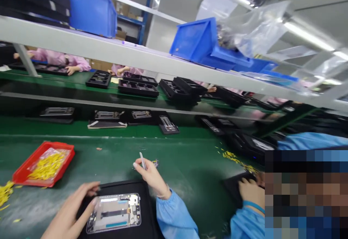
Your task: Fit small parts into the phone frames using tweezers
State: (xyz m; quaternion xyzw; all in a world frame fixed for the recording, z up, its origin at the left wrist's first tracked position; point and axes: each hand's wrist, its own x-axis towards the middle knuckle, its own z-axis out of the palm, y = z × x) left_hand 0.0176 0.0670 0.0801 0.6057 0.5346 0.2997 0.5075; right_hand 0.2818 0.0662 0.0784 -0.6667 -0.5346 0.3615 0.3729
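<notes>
A phone frame (pixel 116 213) with its inner parts exposed lies on a black padded mat (pixel 148 210) in front of me. My left hand (pixel 72 208) is at its left side, fingers apart; the thumb rests at the frame's edge and the other fingers reach the mat's upper left edge. Above the mat's upper right corner, my right hand (pixel 152 177) pinches slim pale tweezers (pixel 142 160), one end sticking up past the fingers. Just beyond that hand is a small cluster of tiny metallic parts (pixel 156 163), too small to make out.
At left a red tray (pixel 16 177) holds yellow pieces (pixel 49 164); more lie loose beside it. A co-worker's hand (pixel 251 192) works at right near scattered yellow strips (pixel 231 155). Phone frames on black pads (pixel 168 124) line the back. A shelf (pixel 136 56) carries blue bins (pixel 194 39).
</notes>
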